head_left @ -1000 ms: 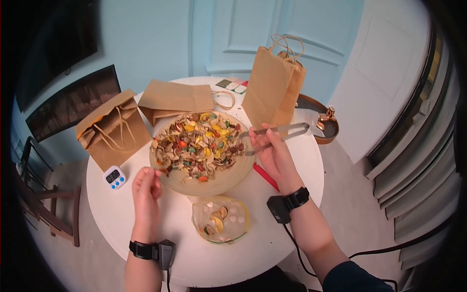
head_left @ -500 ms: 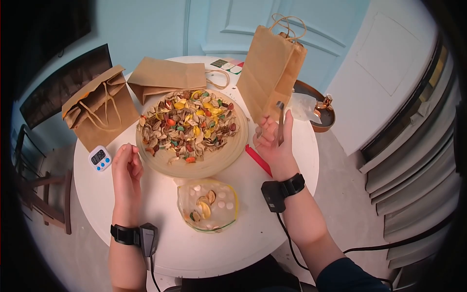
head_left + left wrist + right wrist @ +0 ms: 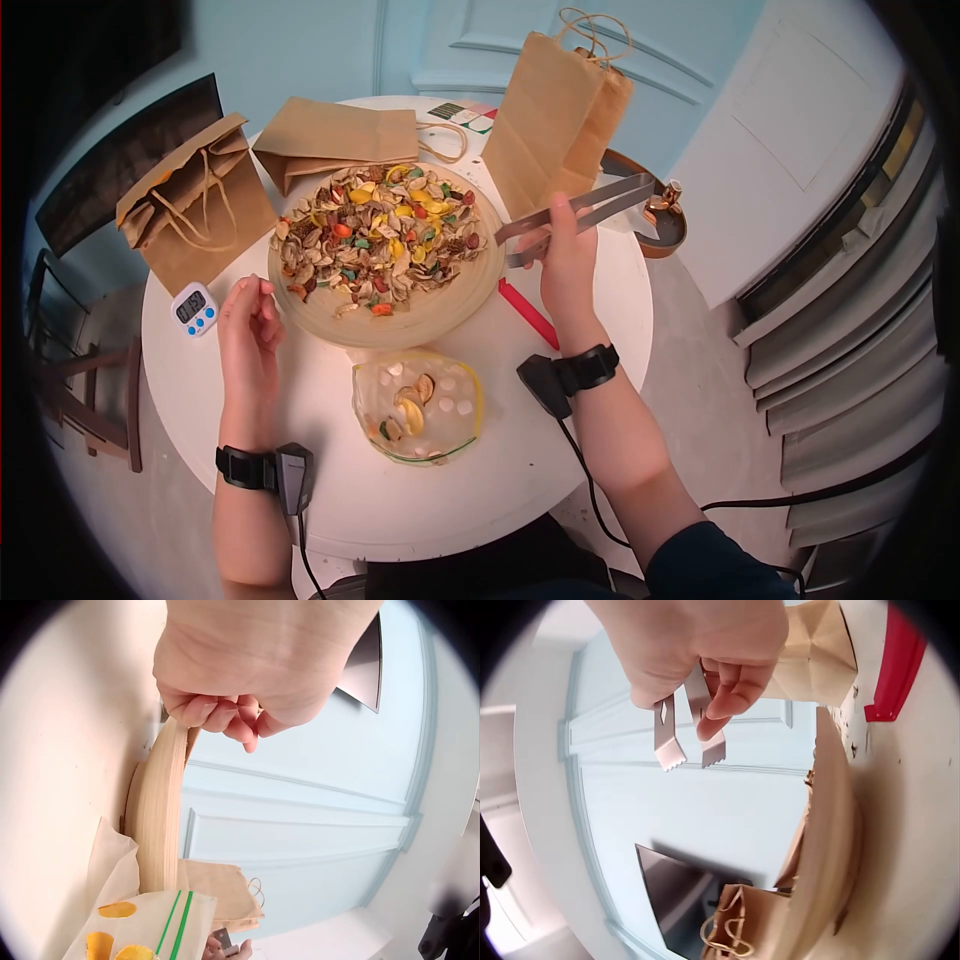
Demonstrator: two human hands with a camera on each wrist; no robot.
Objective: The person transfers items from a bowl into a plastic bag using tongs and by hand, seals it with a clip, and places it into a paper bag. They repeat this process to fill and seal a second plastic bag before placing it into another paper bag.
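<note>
My right hand (image 3: pixel 570 265) grips metal tongs (image 3: pixel 612 200) beside the right rim of a round wooden plate (image 3: pixel 435 328). Their toothed tips (image 3: pixel 670 756) are apart with nothing between them, as the right wrist view shows. Dried potpourri (image 3: pixel 390 235) in brown, yellow, orange and green is heaped on the plate. My left hand (image 3: pixel 246 330) hangs loosely curled at the plate's left edge, holding nothing. Nearer me lies a clear zip bag (image 3: pixel 455 415) with a few dried pieces (image 3: pixel 411 412) inside; in the left wrist view its green-striped edge shows.
A white timer (image 3: pixel 194 309) is left of my left hand. Paper bags stand or lie behind the plate: one on the left (image 3: pixel 215 215), one lying flat (image 3: pixel 340 135), one upright (image 3: pixel 550 120). A red strip (image 3: pixel 527 314) lies near my right wrist, a dark oval tray (image 3: pixel 665 235) farther back.
My right hand turned the tongs on end half a second ago; now they slant with tips toward the plate again. The head view has shifted, moving the table things up and left.
</note>
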